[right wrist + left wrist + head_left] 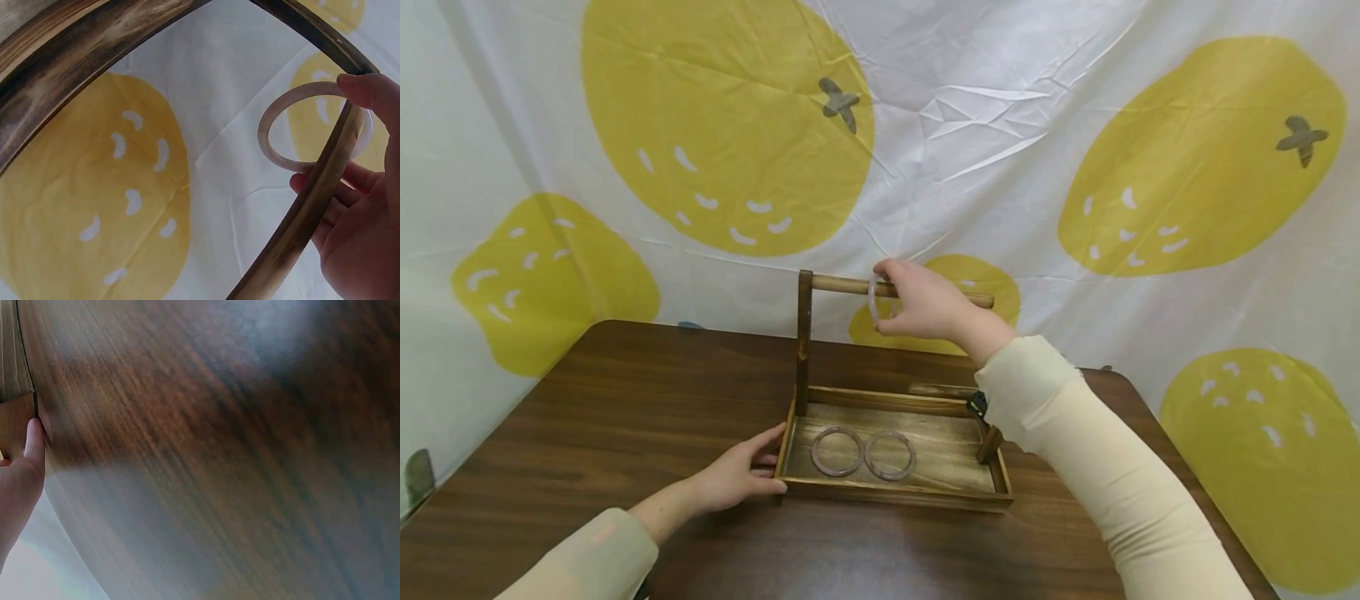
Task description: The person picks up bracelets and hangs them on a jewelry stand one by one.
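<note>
My right hand [925, 302] pinches a pale translucent bangle [275, 128] between thumb and fingertips. The bangle loops around the raised wooden bar [325, 169] of a display stand, toward the bar's left half in the head view. Below lies the stand's wooden tray [917, 498], where two similar bangles, a left one [813, 454] and a right one [913, 454], rest flat side by side. At the tray's left end my left hand [730, 477] holds the end wall, its thumb [35, 444] at the front corner.
The stand's left post [804, 342] rises to the bar; my right arm partly hides the right post [989, 446]. Everything stands on a dark brown wooden table [685, 400]. A white cloth with yellow lemons [985, 192] hangs close behind the table.
</note>
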A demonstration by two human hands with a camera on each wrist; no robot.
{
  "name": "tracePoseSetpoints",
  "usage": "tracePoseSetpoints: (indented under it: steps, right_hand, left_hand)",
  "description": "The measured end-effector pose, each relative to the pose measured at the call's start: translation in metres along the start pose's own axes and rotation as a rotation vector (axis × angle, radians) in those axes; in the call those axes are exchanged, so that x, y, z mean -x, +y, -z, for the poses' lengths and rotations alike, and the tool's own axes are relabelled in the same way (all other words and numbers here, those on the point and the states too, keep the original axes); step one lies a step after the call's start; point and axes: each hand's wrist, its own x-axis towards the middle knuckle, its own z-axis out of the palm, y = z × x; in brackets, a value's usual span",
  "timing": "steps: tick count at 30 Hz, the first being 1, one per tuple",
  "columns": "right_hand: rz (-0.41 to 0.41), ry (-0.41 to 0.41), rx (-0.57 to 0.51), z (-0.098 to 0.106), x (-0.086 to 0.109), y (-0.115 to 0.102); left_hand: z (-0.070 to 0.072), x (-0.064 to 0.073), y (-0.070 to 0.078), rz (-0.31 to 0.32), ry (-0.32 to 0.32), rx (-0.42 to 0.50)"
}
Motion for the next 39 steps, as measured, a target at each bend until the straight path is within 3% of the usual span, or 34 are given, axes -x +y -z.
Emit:
tracePoseSetpoints:
  steps: [30, 39]
  right_hand:
    - [0.021, 0.03, 0.157, -0.003, 0.0016, -0.0044]
    - [0.048, 0.082, 0.131, 0.0009, 0.0093, -0.0009]
  left_hand:
    - [-0.0003, -0.0002, -0.0009, 0.004, 0.006, -0.003]
    - [-0.0001, -0.0008, -0.0009, 0.005, 0.004, 0.003]
